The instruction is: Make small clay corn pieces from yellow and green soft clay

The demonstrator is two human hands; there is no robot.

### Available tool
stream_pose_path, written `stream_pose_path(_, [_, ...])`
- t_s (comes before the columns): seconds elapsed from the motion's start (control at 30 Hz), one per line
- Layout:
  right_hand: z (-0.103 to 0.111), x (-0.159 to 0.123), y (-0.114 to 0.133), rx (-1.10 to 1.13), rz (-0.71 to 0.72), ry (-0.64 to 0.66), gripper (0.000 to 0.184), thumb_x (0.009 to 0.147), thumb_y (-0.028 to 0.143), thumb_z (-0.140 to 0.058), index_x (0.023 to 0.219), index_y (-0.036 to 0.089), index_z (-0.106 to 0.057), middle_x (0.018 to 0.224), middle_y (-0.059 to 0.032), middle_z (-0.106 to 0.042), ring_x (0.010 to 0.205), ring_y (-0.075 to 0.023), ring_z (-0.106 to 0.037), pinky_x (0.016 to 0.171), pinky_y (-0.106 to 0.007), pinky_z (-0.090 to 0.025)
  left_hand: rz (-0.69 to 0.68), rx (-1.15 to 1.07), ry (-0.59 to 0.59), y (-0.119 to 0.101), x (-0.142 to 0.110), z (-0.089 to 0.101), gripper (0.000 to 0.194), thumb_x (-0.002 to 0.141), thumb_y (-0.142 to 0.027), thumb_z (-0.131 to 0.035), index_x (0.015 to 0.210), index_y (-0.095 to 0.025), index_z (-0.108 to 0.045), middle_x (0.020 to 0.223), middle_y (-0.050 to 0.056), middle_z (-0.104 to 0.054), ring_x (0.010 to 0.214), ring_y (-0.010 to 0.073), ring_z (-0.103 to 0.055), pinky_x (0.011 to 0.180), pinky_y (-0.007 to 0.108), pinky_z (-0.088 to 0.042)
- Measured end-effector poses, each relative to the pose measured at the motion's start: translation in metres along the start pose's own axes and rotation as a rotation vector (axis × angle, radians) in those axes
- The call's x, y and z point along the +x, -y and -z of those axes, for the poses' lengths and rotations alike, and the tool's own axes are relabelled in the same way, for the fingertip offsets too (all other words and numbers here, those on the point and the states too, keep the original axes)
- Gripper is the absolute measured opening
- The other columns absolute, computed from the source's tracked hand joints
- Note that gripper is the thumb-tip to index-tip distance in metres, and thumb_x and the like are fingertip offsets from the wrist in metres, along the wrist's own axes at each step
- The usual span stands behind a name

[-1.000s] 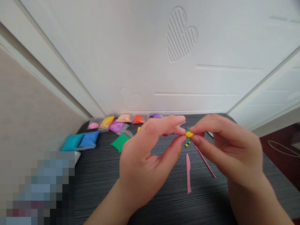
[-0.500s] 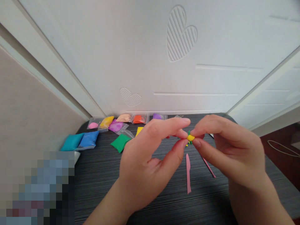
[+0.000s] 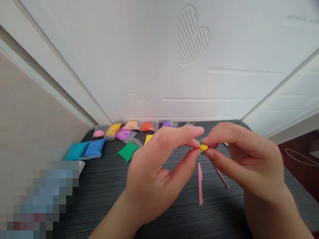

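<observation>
Between the fingertips of both hands is a small yellow and green clay piece (image 3: pixel 204 147). Its yellow part faces me, with bits of green above and below. My left hand (image 3: pixel 159 166) pinches it from the left with thumb and fingers, the index finger stretched out above. From the right, my right hand (image 3: pixel 245 159) pinches the yellow part between thumb and index finger. Fingertips hide much of the piece. Below it on the table lie a pink plastic clay knife (image 3: pixel 200 186) and a thin pink modelling stick (image 3: pixel 222 177), partly covered by my right hand.
Bags of coloured clay lie along the back of the dark table (image 3: pixel 104 186): teal (image 3: pixel 76 150), blue (image 3: pixel 94 148), green (image 3: pixel 128 151), orange (image 3: pixel 148 126) and several more. A white panel (image 3: pixel 149 59) with heart reliefs rises behind. The lower left is pixelated.
The clay piece has turned slightly and shifted a little to the right between my fingertips. Both hands keep their pinch, and the bags and pink tools stay put.
</observation>
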State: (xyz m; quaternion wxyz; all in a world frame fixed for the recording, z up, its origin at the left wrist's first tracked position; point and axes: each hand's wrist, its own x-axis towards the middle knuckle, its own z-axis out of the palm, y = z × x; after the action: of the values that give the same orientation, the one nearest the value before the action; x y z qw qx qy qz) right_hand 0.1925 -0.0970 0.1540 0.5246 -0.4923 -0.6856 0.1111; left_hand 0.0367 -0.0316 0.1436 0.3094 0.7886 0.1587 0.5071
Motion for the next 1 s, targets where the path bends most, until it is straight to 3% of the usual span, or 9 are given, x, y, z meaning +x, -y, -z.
stream_pose_path(1.0, [-0.0012, 0.0003, 0.0011, -0.028, -0.007, -0.047, 0.02, 0.071, 0.012, -0.059, 0.085, 0.025, -0.063, 0.073, 0.0007, -0.061, 0.067, -0.0131, -0.055, 0.062, -0.028, -0.045, 0.001, 0.038, -0.031, 0.0018, -0.0017, -0.002, 0.039, 0.072, -0.012, -0.059, 0.107, -0.028, -0.05, 0.084, -0.001, -0.065, 0.084, 0.0154, -0.06, 0.081, 0.033, -0.051])
